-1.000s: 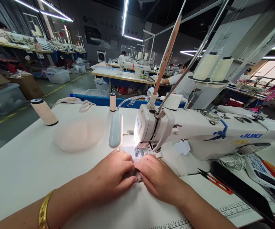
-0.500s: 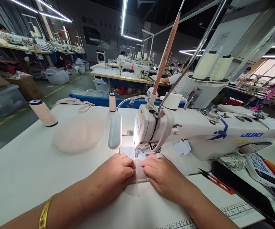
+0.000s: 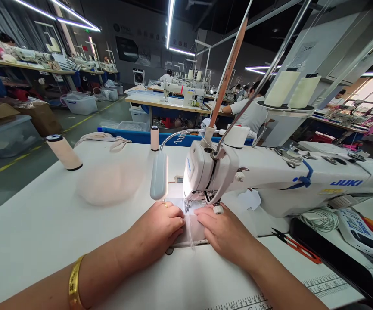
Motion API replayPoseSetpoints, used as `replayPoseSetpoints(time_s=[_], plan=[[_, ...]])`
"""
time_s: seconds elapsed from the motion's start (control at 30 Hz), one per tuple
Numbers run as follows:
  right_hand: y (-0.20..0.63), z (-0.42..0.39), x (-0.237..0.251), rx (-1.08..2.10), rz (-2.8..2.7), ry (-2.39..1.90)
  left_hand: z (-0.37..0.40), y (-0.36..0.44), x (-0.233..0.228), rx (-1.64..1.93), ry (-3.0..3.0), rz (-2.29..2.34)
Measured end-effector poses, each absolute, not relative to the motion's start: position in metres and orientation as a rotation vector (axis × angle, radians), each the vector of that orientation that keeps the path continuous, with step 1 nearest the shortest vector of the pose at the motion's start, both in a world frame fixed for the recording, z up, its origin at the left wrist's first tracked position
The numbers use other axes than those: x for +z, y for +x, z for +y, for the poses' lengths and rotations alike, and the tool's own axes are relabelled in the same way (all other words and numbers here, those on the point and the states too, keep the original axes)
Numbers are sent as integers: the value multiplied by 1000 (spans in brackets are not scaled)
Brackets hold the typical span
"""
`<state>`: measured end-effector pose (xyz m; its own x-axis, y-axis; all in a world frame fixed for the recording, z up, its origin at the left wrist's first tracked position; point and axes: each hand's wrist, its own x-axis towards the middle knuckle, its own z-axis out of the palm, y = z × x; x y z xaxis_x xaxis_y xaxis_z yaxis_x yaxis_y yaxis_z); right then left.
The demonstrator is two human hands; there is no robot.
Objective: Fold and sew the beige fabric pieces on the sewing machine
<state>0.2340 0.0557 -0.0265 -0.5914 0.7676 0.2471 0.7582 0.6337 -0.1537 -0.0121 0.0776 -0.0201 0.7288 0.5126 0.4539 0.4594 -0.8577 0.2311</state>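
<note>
Fabric piece (image 3: 194,228): small translucent strip lying flat at the near middle of the desk (image 3: 38,232), its far end under the presser foot; it has crept forward toward the needle over the last second.
Left hand (image 3: 156,230): fingers curled, pressing the strip's left edge down; gold bangle at the wrist.
Right hand (image 3: 227,232): flat, fingertips pinning the right edge, now closer to the foot.
Meaning: feeding appears under way.
Sewing machine (image 3: 270,181): white, just beyond the hands.
Lamp (image 3: 159,181): beside the machine head.
Thread cone (image 3: 64,153): far left edge.
Snips (image 3: 298,247): right, apart.
</note>
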Motion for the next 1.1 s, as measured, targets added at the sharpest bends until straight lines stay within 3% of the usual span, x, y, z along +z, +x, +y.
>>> replayPoseSetpoints(time_s=[0.2, 0.5, 1.1], plan=[[235, 55, -25, 68, -2543, -1294, 78, -14, -21, 788, 2821, 803], [229, 47, -9, 253, -2672, -959, 62, -12, -23, 771, 2760, 642], [222, 56, -31, 111, -2511, -1114, 87, -16, -23, 845, 2899, 782]])
